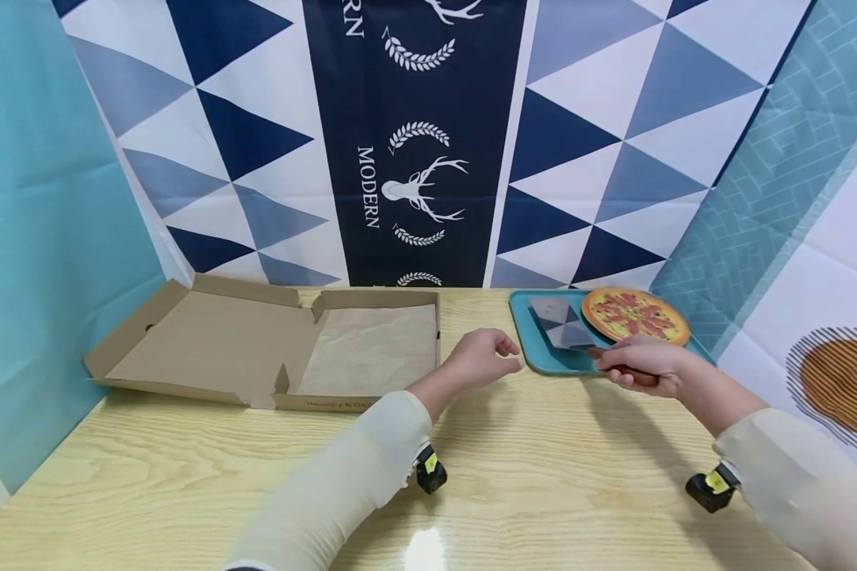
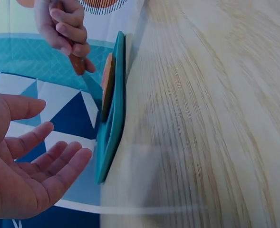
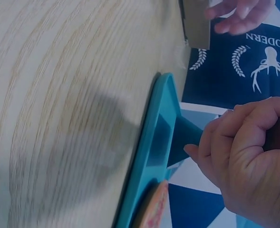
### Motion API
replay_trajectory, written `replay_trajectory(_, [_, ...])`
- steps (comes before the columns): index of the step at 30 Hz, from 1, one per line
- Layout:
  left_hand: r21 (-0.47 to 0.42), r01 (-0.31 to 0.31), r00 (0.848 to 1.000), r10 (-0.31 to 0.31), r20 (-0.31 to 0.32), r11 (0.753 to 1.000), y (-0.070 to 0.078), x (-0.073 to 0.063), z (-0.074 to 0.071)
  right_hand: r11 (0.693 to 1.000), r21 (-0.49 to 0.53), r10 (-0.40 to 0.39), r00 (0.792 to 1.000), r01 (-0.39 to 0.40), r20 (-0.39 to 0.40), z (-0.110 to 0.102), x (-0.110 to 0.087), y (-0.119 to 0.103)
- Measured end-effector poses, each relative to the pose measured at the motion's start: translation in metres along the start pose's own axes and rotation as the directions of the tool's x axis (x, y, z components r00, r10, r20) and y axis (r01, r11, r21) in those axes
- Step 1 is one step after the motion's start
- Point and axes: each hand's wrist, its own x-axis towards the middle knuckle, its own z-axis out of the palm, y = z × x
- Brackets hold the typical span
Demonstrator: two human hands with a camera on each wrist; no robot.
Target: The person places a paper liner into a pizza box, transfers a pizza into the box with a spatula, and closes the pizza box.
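My right hand (image 1: 645,361) grips the brown wooden handle (image 1: 638,376) of a pizza server with a wide, shiny metal blade (image 1: 562,323). The blade hangs over the left part of a teal tray (image 1: 542,361). On that tray's right side sits a round pizza (image 1: 635,313) with red toppings, beside the blade. My left hand (image 1: 480,357) hovers between the tray and an open pizza box; its fingers are loosely bent and hold nothing, as the left wrist view shows with the palm (image 2: 35,166) in sight.
The open cardboard pizza box (image 1: 285,400) lies at the left with its lid (image 1: 214,337) folded out leftward and a paper sheet (image 1: 371,349) in its base. Behind the wooden table (image 1: 514,476) hangs a patterned cloth (image 1: 414,159); more cloth hangs at both sides.
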Motion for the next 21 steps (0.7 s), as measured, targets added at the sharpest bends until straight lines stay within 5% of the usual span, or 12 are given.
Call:
replay_trajectory(5, [-0.179, 0.128, 0.991, -0.135, -0.026, 0.976, 0.003, 0.018, 0.018, 1.000, -0.003, -0.013, 1.000, 0.013, 0.008, -0.004, -0.011, -0.002])
replay_trajectory(10, [-0.286, 0.250, 0.961, -0.274, -0.046, 0.925, 0.006, 0.040, 0.035, 0.999, -0.017, -0.032, 0.999, 0.032, 0.015, -0.009, -0.020, -0.003])
replay_trajectory(14, [-0.336, 0.300, 0.937, -0.342, -0.071, 0.893, 0.007, 0.056, 0.047, 0.999, -0.016, -0.031, 0.999, 0.032, 0.018, -0.014, -0.026, -0.001])
replay_trajectory(21, [-0.299, 0.351, 0.900, -0.408, -0.152, 0.887, 0.008, 0.073, 0.059, 1.000, 0.003, -0.029, 0.997, 0.029, 0.065, -0.019, -0.034, 0.000])
